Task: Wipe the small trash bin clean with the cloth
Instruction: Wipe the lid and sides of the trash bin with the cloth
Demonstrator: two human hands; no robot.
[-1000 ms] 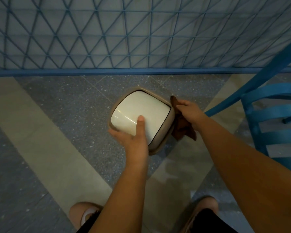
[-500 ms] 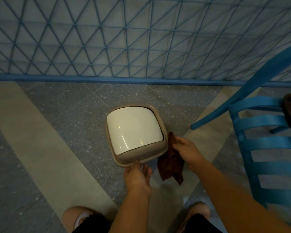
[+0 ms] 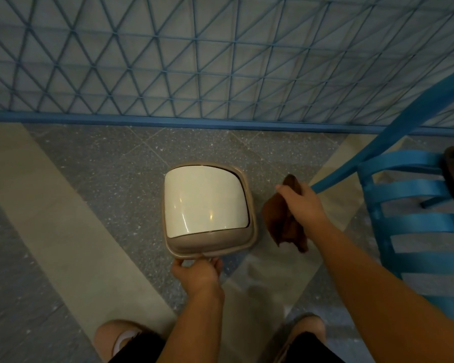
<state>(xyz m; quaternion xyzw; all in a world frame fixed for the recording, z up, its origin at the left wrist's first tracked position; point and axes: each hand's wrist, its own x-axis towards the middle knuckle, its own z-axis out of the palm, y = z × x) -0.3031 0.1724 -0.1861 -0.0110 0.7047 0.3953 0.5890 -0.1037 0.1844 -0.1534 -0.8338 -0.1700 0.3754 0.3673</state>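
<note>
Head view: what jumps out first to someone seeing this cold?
The small trash bin with its glossy cream lid sits on the speckled floor at centre. The left hand holds its near rim, while the right hand grips a brown cloth just right of the bin, apart from it. A bright blue chair fills the right edge, and a blue lattice wall runs behind.

A small beige bin point(image 3: 210, 231) with a cream lid point(image 3: 205, 203) stands on the speckled floor point(image 3: 102, 179), near a blue lattice fence point(image 3: 194, 61). The left hand point(image 3: 197, 273) grips the bin's near rim. The right hand point(image 3: 303, 205) holds a brown cloth point(image 3: 281, 218) just beside the bin, not touching it. A blue chair point(image 3: 409, 205) stands at right.
</note>
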